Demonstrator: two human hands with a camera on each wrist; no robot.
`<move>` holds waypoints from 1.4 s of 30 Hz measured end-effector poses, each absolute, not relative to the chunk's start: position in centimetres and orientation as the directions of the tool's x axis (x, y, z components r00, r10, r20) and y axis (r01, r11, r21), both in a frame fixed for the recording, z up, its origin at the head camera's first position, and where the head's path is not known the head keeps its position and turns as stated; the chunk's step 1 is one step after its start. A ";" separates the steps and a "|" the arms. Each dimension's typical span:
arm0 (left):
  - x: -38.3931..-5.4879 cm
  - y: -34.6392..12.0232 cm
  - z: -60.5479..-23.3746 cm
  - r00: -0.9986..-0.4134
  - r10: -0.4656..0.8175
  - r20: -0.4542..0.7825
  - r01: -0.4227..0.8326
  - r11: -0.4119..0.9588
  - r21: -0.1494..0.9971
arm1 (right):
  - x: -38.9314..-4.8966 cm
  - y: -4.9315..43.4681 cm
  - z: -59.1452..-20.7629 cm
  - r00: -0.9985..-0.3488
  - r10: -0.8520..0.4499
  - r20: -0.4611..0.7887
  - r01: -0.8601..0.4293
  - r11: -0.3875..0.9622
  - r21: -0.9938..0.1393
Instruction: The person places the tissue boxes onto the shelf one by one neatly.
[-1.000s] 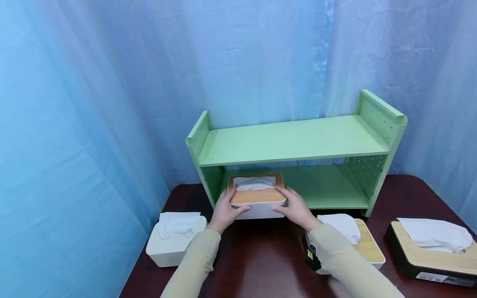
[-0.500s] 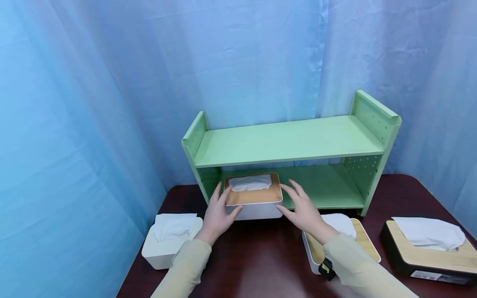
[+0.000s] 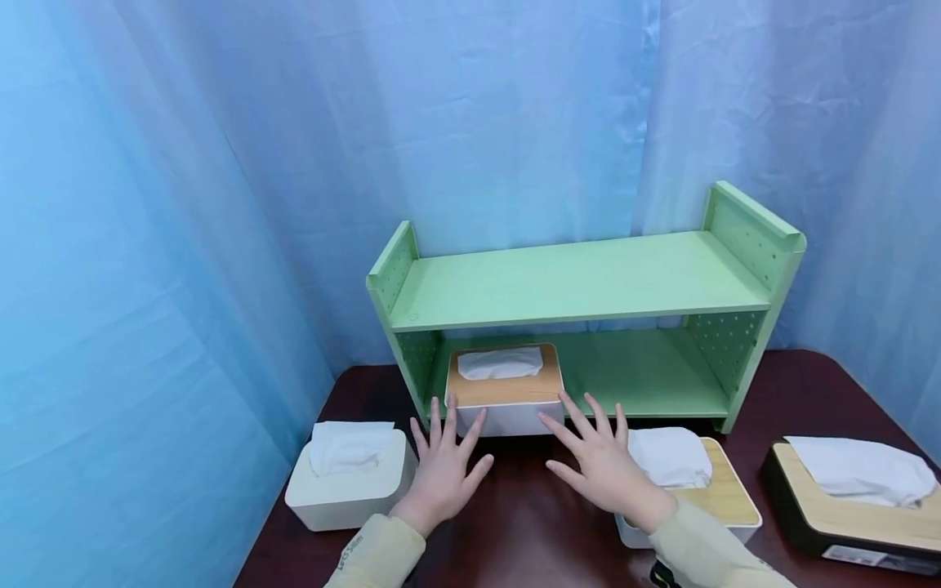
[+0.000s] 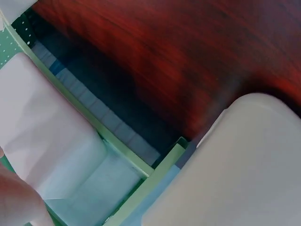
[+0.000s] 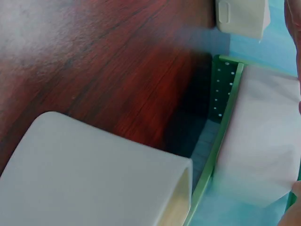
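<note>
A tissue box (image 3: 507,392) with a wooden lid and white sides sits on the lower level of the green shelf (image 3: 581,282), at its left end. A tissue lies in its lid slot. Before its front left corner my left hand (image 3: 444,482) is spread, fingers straight. On the other side my right hand (image 3: 606,465) is spread likewise, its fingertips near the box's front right corner. Whether any fingertip touches the box I cannot tell. Both wrist views show the box's white front (image 4: 51,122), with only part of each hand at the frame edge.
An all-white tissue box (image 3: 345,498) stands left of my left hand. Partly behind my right hand is a white box with a wooden lid (image 3: 728,490). Farther right sits a black-sided one (image 3: 816,510). All three rest on the dark red table (image 3: 507,539), before blue curtains.
Both hands have let go of the wooden-lidded tissue box and drawn back toward me, fingers spreading. The box stays at the left end of the lower shelf.
</note>
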State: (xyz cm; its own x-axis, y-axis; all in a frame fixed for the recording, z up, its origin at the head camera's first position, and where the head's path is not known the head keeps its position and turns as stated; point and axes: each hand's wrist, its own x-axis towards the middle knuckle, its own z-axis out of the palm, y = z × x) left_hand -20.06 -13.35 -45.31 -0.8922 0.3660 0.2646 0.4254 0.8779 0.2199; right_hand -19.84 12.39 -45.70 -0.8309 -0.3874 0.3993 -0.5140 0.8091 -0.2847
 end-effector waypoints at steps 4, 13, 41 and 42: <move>-20.0 -13.4 -45.8 -0.889 0.365 0.276 0.424 0.885 0.195 | -19.8 12.4 -45.9 -0.839 -0.384 0.385 -0.498 0.828 -0.257; -21.8 -13.5 -44.7 -0.911 0.347 0.221 0.385 0.910 0.156 | -21.3 12.1 -45.5 -0.845 -0.387 0.369 -0.477 0.858 -0.191; -26.5 -13.1 -43.6 -0.961 0.235 0.148 0.239 0.971 0.015 | -26.1 10.6 -43.8 -0.911 -0.348 0.221 -0.384 0.911 -0.150; -26.5 -13.1 -43.5 -0.961 0.232 0.151 0.239 0.970 0.031 | -26.2 10.6 -43.9 -0.911 -0.346 0.226 -0.383 0.912 -0.148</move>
